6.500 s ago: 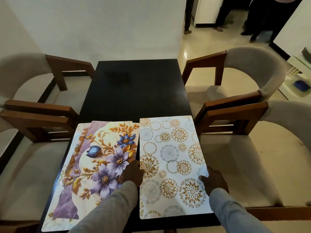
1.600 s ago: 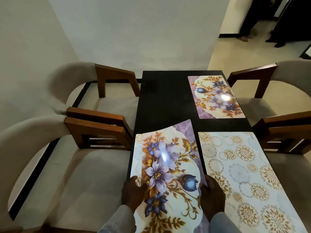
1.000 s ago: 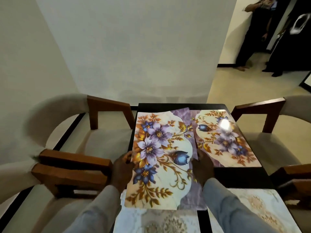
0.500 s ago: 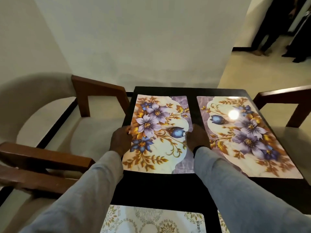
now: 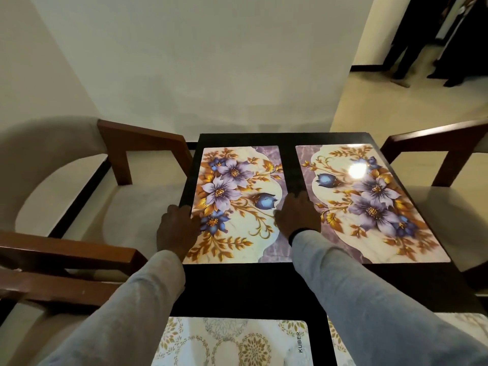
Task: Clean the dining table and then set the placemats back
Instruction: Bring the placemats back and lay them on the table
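Observation:
On the dark dining table (image 5: 237,286), a purple floral placemat (image 5: 237,180) lies flat at the far left. My left hand (image 5: 177,229) rests on its left edge and my right hand (image 5: 297,215) on its right edge, fingers laid fairly flat. A second floral placemat (image 5: 375,202) lies beside it at the far right. Two white placemats with gold circle patterns sit at the near end, one on the left (image 5: 232,342) and one on the right (image 5: 340,344) mostly hidden by my right sleeve.
Wooden-armed cushioned chairs flank the table, two on the left (image 5: 66,180) and one visible on the right (image 5: 443,186). A white wall stands just behind the table's far end. People's legs (image 5: 422,48) show in the doorway at upper right.
Both hands carried the floral placemat from the near left to the far left and laid it flat. In the last half second it settled slightly and my hands flattened at its edges.

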